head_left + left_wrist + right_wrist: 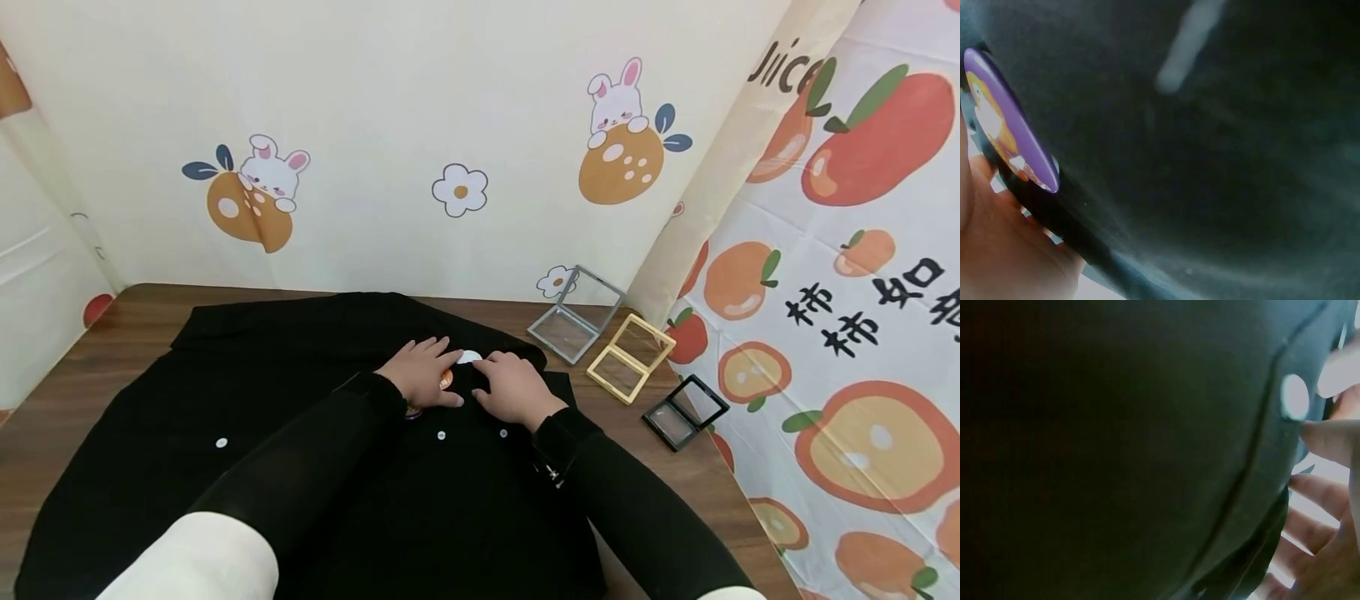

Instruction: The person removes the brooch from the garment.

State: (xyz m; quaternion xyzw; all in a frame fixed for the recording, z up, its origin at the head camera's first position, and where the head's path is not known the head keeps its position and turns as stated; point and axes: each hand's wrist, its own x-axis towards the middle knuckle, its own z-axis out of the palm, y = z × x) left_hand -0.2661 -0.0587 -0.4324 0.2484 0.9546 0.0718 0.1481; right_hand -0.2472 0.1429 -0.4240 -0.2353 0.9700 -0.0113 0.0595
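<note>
A black button-up garment point(330, 500) lies spread over the table. On it, near its far right part, my left hand point(422, 372) rests with fingers spread. Beside that hand's thumb shows an orange round badge point(446, 379), partly covered. In the left wrist view a purple-rimmed badge point(1013, 119) with an orange picture sits on the black cloth. Between the hands lies a white rounded thing point(469, 357), partly hidden. My right hand point(517, 389) touches the cloth beside it, its fingers loosely bent. A white button point(1295, 397) is near the right thumb.
To the right on the wooden table point(622, 467) stand three opened hinged cases: a grey one point(566, 333), a yellow one point(622, 371) and a black one point(675, 425). A printed curtain point(375, 100) hangs behind, and a fruit-patterned cloth point(900, 333) borders the right side.
</note>
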